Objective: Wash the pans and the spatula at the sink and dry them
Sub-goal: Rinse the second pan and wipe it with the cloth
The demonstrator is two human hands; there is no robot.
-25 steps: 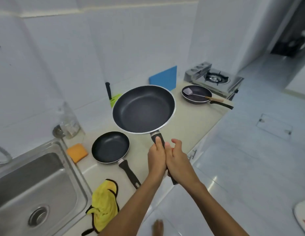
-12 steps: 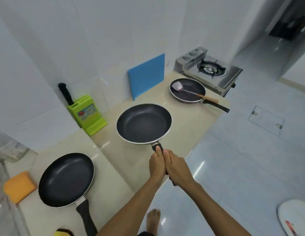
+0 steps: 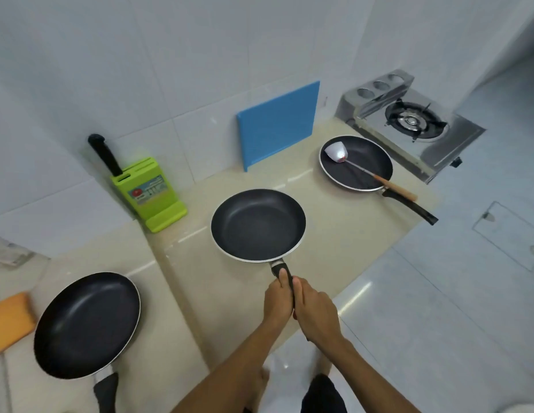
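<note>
lowered, the pan (image 3: 258, 225) is gripped at its handle (image 3: 278, 268) by left hand (image 3: 277, 301) and right hand (image 3: 315, 310); land it flat at 12 o'clock.

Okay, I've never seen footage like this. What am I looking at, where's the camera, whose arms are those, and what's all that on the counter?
No machine here: a person works with bare hands. The wide-angle camera sits on their head, looking forward and down, so the arms reach in from below. The left hand and right hand both grip the handle of the middle pan, over a beige counter; whether it touches I cannot tell. A second pan sits left, near an orange sponge. A third pan, far right, has a spatula lying in it. Along the wall: a green knife block, a blue board and a gas stove.
</note>
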